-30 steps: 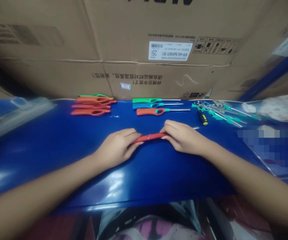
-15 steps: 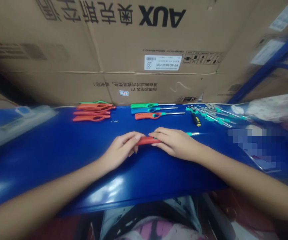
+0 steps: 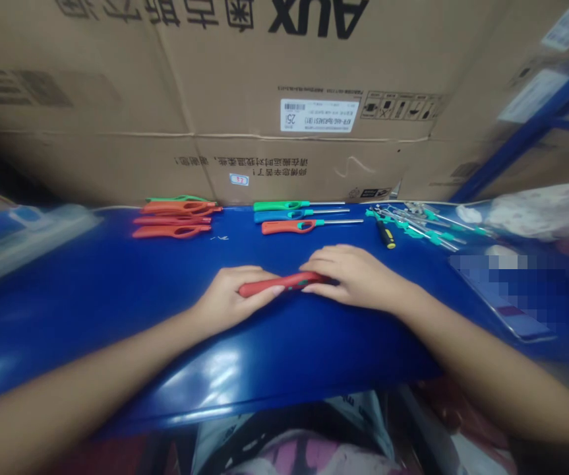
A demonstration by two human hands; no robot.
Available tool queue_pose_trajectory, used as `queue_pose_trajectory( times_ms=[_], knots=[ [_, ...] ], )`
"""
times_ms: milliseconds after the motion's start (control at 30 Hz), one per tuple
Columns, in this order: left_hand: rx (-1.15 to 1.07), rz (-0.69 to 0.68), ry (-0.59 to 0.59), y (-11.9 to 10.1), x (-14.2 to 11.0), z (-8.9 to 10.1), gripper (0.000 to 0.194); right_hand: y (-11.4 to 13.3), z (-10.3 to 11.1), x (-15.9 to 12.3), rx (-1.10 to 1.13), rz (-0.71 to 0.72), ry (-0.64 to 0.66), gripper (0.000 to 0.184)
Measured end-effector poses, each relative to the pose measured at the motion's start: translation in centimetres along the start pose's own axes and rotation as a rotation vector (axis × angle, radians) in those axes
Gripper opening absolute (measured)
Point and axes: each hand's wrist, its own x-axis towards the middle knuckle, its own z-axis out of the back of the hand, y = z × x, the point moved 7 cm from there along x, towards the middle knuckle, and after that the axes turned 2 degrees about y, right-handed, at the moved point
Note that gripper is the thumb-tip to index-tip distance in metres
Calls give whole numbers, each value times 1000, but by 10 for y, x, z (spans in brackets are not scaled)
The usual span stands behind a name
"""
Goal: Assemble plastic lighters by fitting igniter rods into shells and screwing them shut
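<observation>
A red long-nosed lighter [image 3: 264, 285] is held level above the blue table, between both hands. Its rounded handle end lies in my left hand [image 3: 229, 293], thumb along the near side. My right hand [image 3: 351, 274] grips the other end, and its fingers hide that part and any metal tube. Small green spots show on the lighter's near side. Behind the hands lie three lighters with metal tubes: a green one [image 3: 277, 206], a blue one [image 3: 274, 215] and a red one [image 3: 284, 227]. Farther left is a pile of orange-red handle shells [image 3: 170, 231] with a green shell [image 3: 158, 198].
A black-and-yellow screwdriver [image 3: 388, 236] lies beside a heap of metal tubes with teal parts [image 3: 427, 231]. A phone [image 3: 516, 316] rests at the right of the blue table [image 3: 116, 284]. Behind stands a large cardboard box [image 3: 235, 79]; a clear plastic bag or tray [image 3: 41, 237] is at left.
The lighter has turned in my hands, and more of its handle shows. Its teal-and-metal tip, seen before past my right hand, is now out of sight. My left hand has shifted slightly left.
</observation>
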Motion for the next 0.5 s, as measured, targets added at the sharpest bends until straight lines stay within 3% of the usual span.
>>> queue_pose_trajectory(
  times_ms=[167, 267, 367, 500],
  knots=[
    [-25, 250, -197, 20, 1, 17, 33, -52, 26, -18, -238, -208, -25, 54],
    [-86, 418, -262, 32, -2, 20, 35, -74, 31, -25, -259, -265, 11, 37],
    [-110, 489, -279, 37, -3, 20, 35, -80, 32, -26, -264, -258, 13, 13],
    [-117, 492, -287, 37, -3, 22, 37, -69, 30, -21, -194, -144, -19, 16]
  ],
)
